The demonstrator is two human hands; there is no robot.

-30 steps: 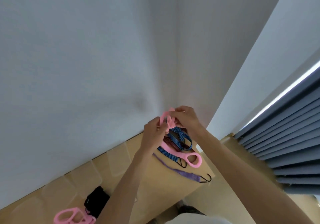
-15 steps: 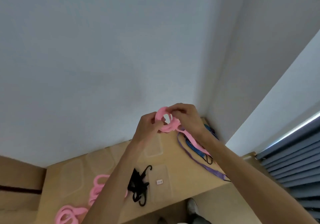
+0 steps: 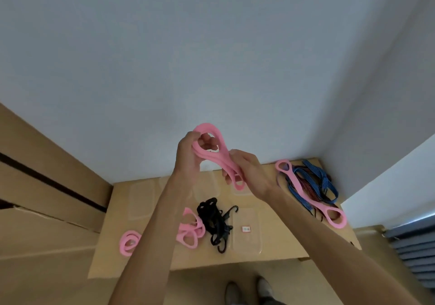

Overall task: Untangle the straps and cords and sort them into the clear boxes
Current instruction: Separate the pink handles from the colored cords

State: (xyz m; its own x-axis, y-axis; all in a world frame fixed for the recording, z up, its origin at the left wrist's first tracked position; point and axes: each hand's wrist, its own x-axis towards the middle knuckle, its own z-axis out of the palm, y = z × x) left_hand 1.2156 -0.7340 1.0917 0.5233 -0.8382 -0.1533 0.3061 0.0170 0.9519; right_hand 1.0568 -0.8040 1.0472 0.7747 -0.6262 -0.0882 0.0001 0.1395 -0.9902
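**Pink strap lifted clear, both hands on it**

Since the earlier frame my view has swung down and left, so more of the table (image 3: 150, 255) shows, and the pink strap (image 3: 220, 154) I hold has been drawn out longer between my hands, free of the tangle at the right. My left hand (image 3: 188, 161) grips the strap's upper loop, fingers curled through it. My right hand (image 3: 249, 175) pinches the lower end, fingers curled round the band, whose bottom loop hangs just below my fingers. The strap is up in the air above the table, in front of the wall (image 3: 211, 57).

On the table's right end lies another long pink strap (image 3: 308, 194) across a tangle of blue cords (image 3: 322, 182), with some reddish cord among them. Near the middle sits a bunch of black cords (image 3: 215, 222) with hooks, touching a heap of pink loops (image 3: 190, 231). One more coiled pink loop (image 3: 128, 243) lies at the left edge. Several clear boxes (image 3: 247, 231) stand on the table, hard to make out; one carries a small label (image 3: 246, 228). Whether the heaps lie inside boxes I cannot tell.
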